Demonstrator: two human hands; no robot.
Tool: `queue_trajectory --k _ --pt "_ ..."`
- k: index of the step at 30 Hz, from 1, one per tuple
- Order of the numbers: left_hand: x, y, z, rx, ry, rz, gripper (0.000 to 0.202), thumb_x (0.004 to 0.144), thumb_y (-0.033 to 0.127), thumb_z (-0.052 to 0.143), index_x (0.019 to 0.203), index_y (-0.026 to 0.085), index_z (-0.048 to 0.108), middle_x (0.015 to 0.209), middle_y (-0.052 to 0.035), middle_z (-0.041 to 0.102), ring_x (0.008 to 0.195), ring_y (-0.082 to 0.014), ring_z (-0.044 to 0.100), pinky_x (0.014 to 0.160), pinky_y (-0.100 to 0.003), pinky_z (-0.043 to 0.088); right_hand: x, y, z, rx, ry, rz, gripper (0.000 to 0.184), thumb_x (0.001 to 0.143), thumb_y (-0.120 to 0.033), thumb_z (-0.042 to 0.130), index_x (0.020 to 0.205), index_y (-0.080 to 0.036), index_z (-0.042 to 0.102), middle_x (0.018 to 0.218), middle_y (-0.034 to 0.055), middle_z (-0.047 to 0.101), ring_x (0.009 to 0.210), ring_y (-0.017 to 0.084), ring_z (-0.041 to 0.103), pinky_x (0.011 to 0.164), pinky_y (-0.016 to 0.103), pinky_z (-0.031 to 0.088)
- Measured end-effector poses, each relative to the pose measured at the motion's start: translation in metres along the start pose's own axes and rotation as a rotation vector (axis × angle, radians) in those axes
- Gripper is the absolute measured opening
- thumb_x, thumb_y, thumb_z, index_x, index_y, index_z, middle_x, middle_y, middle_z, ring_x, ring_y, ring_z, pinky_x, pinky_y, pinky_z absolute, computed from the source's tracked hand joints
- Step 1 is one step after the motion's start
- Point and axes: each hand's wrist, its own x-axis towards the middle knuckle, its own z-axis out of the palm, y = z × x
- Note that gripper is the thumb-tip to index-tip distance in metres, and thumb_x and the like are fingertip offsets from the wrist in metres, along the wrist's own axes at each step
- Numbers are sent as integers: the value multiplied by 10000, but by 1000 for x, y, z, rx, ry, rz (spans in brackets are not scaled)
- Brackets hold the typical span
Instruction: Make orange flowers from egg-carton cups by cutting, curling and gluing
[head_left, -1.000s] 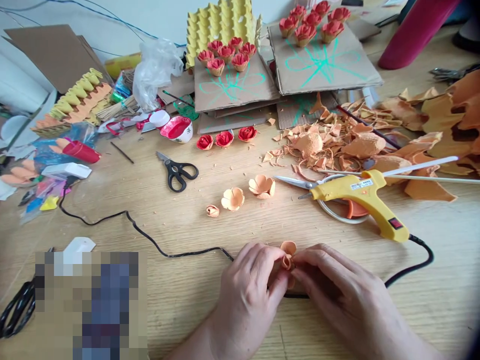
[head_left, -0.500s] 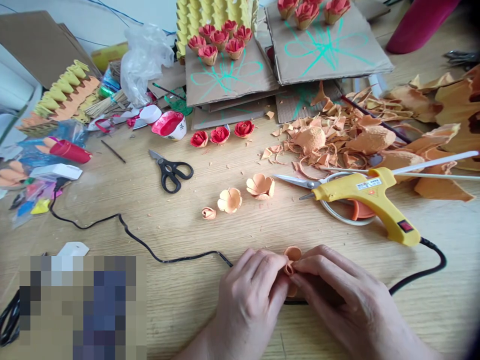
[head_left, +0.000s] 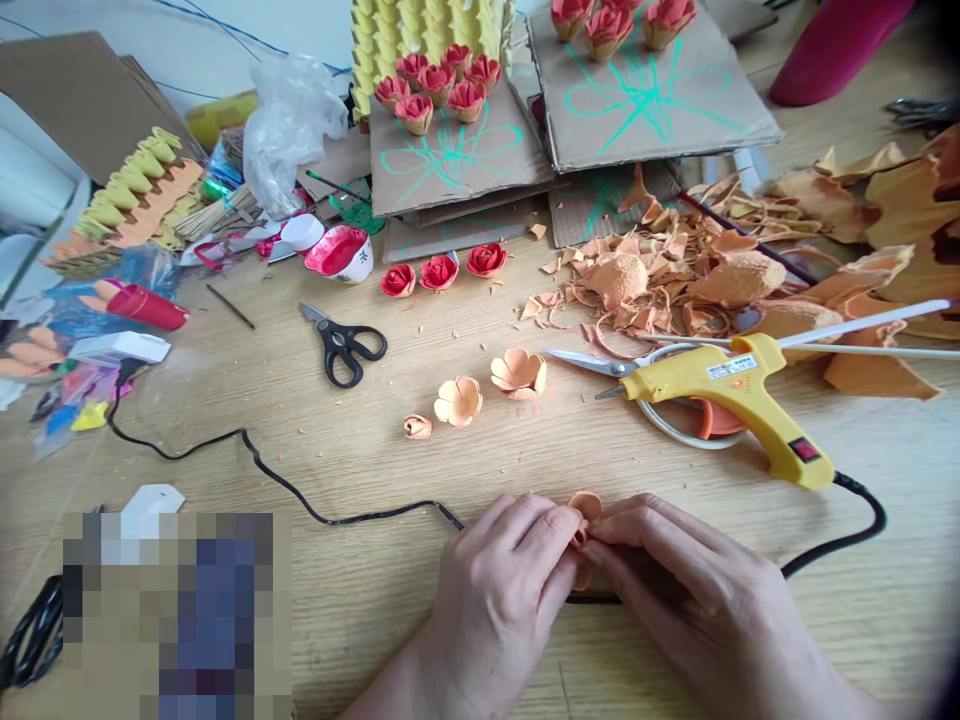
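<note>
My left hand (head_left: 506,570) and my right hand (head_left: 686,570) meet low in the view, fingertips pinched on a small orange paper flower (head_left: 583,505). One rounded petal shows above the fingers, and a curled part lies between them; the rest is hidden. Ahead of the hands on the table sit a rolled orange bud (head_left: 418,427), a petalled orange cup (head_left: 458,401) and a larger petalled cup (head_left: 519,373). To the right lies a yellow glue gun (head_left: 720,385), its nozzle pointing left, on top of orange-handled scissors (head_left: 592,361).
Black-handled scissors (head_left: 346,345) lie left of centre. Three red roses (head_left: 439,272) and a cup of red paint (head_left: 339,254) stand behind them. Cardboard sheets (head_left: 652,110) carry more red flowers. Orange scraps (head_left: 622,280) heap at right. A black cord (head_left: 292,495) crosses the table.
The fingers have shifted very slightly around the orange flower, and the curled part is a little more covered. The view has moved a touch; the other things stay put.
</note>
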Motion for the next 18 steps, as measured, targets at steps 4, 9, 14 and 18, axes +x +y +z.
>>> queue_trajectory --k 4,9,14,18 --pt "3 1 -1 15 -9 23 163 947 63 562 1016 205 605 918 -21 706 807 -194 647 735 -312 529 0 -1 -4 -20 -12 28 142 971 -129 584 892 -241 548 749 -37 622 608 103 632 578 186 523" --pt "2 -1 4 27 17 24 172 922 76 600 1027 209 633 888 -20 686 779 -185 644 703 -294 532 3 5 -11 -80 9 -20 274 984 -47 442 1161 -230 541 1025 51 694 915 143 702 779 211 577" --pt "-2 -2 6 63 72 77 190 899 76 595 1020 206 663 844 -23 654 755 -183 641 687 -287 539 16 6 -17 -177 -188 -210 591 909 47 359 1448 -194 403 1346 121 657 1194 192 654 981 315 555" --pt "-4 -1 4 46 88 76 190 886 67 583 998 195 668 846 -24 647 749 -169 639 689 -269 530 21 4 -20 -259 -261 -153 296 953 -22 401 1057 -182 626 915 83 693 793 218 682 704 331 569"
